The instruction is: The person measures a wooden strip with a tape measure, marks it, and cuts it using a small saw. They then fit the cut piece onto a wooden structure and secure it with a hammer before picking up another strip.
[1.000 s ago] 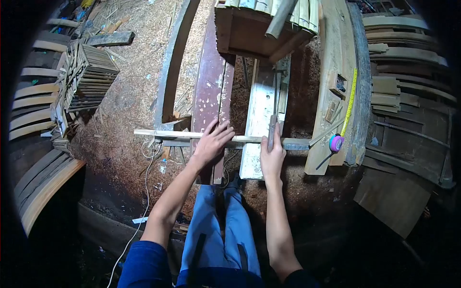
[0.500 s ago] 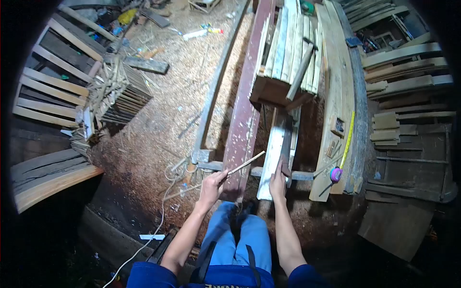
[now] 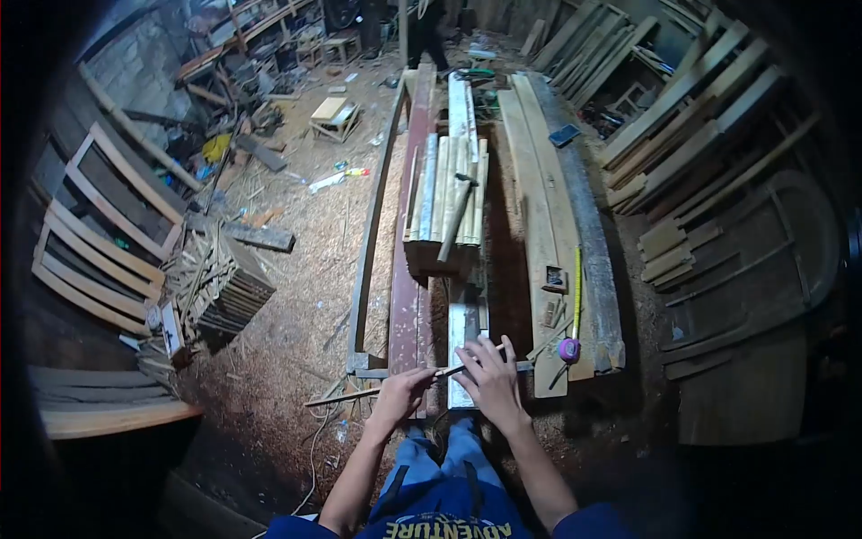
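Note:
My left hand (image 3: pixel 401 397) pinches a thin wooden stick (image 3: pixel 337 399) that reaches out to the left and slants up to the right between my hands. The fingers of my right hand (image 3: pixel 492 384) are curled at the stick's right part, above the near end of a white board (image 3: pixel 462 395). A dark flat piece (image 3: pixel 470 310), blurred, lies along that board. Beyond it stands a stack of pale slats (image 3: pixel 437 193) with a hammer (image 3: pixel 456 220) on top. Left of the white board runs a long reddish-brown beam (image 3: pixel 409 314).
On the right planks (image 3: pixel 539 180) lie a purple tape measure (image 3: pixel 568 349) with its yellow blade out, and a small wooden box (image 3: pixel 554 279). Bundled sticks (image 3: pixel 224 287) and curved frames (image 3: pixel 99 260) stand left. A person's dark legs (image 3: pixel 431 40) show at the back.
The view has tilted up and shifted. My right hand has left the dark piece on the white board and come to the stick, which now points left and is held between both hands.

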`<action>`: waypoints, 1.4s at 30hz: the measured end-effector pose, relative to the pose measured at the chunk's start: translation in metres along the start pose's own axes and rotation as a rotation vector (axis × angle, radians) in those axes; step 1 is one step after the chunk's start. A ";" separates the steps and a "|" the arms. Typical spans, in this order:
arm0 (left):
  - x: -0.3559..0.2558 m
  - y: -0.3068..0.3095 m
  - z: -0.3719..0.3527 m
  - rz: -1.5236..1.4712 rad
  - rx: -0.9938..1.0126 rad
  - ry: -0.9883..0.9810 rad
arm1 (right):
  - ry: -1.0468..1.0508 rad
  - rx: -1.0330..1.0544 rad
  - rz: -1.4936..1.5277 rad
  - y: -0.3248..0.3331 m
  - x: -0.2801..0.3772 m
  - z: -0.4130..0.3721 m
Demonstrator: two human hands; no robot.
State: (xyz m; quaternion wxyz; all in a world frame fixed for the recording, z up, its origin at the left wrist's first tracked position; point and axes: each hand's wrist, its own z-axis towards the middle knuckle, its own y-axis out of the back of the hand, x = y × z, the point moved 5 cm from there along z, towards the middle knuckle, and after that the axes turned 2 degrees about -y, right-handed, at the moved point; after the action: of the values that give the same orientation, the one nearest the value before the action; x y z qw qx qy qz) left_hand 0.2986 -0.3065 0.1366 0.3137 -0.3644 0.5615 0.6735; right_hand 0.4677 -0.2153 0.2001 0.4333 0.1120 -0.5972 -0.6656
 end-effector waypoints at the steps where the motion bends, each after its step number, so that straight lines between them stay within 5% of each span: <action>1: -0.020 -0.001 0.007 0.010 0.008 -0.026 | 0.013 0.038 -0.005 0.011 -0.004 0.001; 6: -0.081 -0.011 0.029 0.257 -0.032 -0.272 | 0.056 0.076 -0.017 0.048 -0.029 -0.012; 24: -0.148 -0.005 0.055 0.513 -0.494 -0.241 | 0.337 -0.273 0.039 0.096 -0.032 0.032; 26: -0.162 0.006 0.056 0.465 -0.646 -0.088 | 0.037 -0.286 0.186 0.097 -0.025 0.037; 30: -0.161 0.002 0.063 0.405 -0.847 -0.059 | 0.000 -0.341 0.325 0.103 -0.007 0.042; 34: -0.160 0.004 0.062 0.344 -0.787 -0.210 | -0.026 -0.319 0.461 0.117 -0.029 0.048; 42: -0.151 -0.008 0.041 0.275 -0.675 -0.149 | -0.027 -0.124 0.499 0.083 -0.051 0.040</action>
State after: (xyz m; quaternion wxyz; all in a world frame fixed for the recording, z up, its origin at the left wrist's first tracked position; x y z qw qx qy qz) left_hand 0.3808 -0.2668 0.2644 0.1223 -0.3186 0.3273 0.8812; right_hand 0.5085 -0.1441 0.2661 0.5820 -0.0746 -0.5703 -0.5748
